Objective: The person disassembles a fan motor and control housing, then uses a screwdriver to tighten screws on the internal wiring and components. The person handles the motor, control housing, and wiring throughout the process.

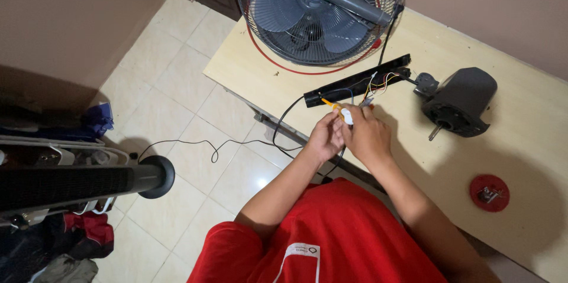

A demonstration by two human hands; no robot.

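My left hand (324,138) and my right hand (367,135) meet at the table's front edge. Together they grip a small tool with an orange tip and white body (342,112), pinched between the fingers of both hands. Thin coloured wires (378,83) run from my fingers up to a long black bar-shaped housing (355,81) lying on the table. A black fan motor (461,102) with a bare shaft lies to the right of the bar.
A fan head with a grey wire guard and blades (319,10) lies at the back of the pale wooden table (532,158). A red round cap (489,193) sits at the right. A black cord (207,144) trails over the tiled floor. A dark tower fan (77,185) stands left.
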